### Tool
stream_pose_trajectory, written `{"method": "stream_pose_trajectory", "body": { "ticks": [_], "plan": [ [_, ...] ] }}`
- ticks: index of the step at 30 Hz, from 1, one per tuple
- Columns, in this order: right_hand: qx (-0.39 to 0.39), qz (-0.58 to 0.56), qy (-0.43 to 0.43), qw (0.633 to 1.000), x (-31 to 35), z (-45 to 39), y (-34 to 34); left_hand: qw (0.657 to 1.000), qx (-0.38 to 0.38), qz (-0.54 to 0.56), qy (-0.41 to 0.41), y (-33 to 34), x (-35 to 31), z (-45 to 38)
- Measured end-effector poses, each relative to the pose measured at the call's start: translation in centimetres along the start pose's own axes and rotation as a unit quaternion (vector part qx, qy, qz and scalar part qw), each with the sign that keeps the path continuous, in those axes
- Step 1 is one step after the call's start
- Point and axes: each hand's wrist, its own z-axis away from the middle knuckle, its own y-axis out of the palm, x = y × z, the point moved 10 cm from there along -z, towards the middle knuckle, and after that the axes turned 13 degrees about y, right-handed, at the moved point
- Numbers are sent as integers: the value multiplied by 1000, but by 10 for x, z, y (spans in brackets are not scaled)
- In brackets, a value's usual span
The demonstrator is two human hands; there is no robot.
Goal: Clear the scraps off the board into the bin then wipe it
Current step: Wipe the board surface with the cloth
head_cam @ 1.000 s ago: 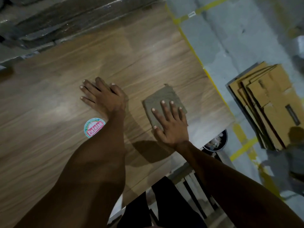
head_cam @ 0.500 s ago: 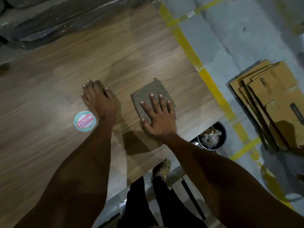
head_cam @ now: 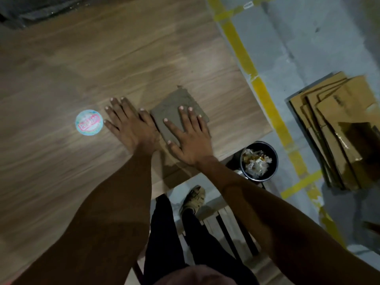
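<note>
1. Board point(head_cam: 102, 58): wood-grain sheet serving as the bench top, near right corner above the bin.
2. Flattened cardboard stack point(head_cam: 337, 128): on the floor, far right.
3. Bin point(head_cam: 259, 160): black, round, on the floor just below the board's corner, holding crumpled scraps point(head_cam: 256, 161).
4. Left hand point(head_cam: 128, 124): flat on the board, fingers straight and spread, holding nothing.
5. Right hand point(head_cam: 190, 136): flat, fingers straight, pressing the cloth.
6. Cloth point(head_cam: 176, 112): grey, folded square, under the right fingers, touching the left hand's thumb side.
7. Round sticker point(head_cam: 89, 122): just left of the left fingers.
</note>
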Motion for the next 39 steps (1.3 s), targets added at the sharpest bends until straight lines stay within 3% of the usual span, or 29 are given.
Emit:
{"method": "stream_pose_trajectory", "body": {
  "ticks": [1, 5, 10, 12, 16, 22, 24, 26, 28, 29, 32, 34, 36, 39],
  "plan": [
    [-1, 1, 10, 1000, -12, 8, -1, 1000, 0, 1, 1, 0, 0, 0],
    [7, -21, 204, 979, -48, 39, -1, 1000, -5, 5, -9, -1, 4, 0],
    [52, -25, 60, 997, -23, 61, 7, 1000, -15, 16, -5, -5, 1, 0],
    [30, -21, 95, 995, -43, 59, 1, 1000, -15, 12, -5, -7, 0, 0],
    [21, -28, 263, 964, -85, 64, -7, 1000, -13, 14, -4, -8, 0, 0],
    [53, -12, 129, 990, -87, 67, -7, 998, -40, 31, 26, -10, -6, 2],
    [30, -16, 215, 976, -116, 55, -12, 998, -43, 32, 29, -11, -6, 1],
    [2, -41, 344, 938, -140, 48, -15, 998, -47, 29, 29, -12, -6, 2],
    [-6, -36, 394, 918, -140, 43, -15, 998, -48, 25, 27, -11, -5, 1],
    [5, -26, 373, 927, -132, 40, -13, 998, -49, 24, 25, -11, -5, 1],
    [31, 8, 193, 981, -103, 37, -12, 998, -55, 24, 26, -11, -4, 2],
    [25, 12, 158, 987, -111, 38, -16, 998, -55, 24, 27, -10, -5, 2],
    [3, 1, 267, 964, -141, 37, -19, 998, -56, 23, 28, -11, -5, 2],
    [-16, -82, 491, 867, -175, 39, -18, 998, -57, 18, 27, -11, -4, 2]
  ]
}}
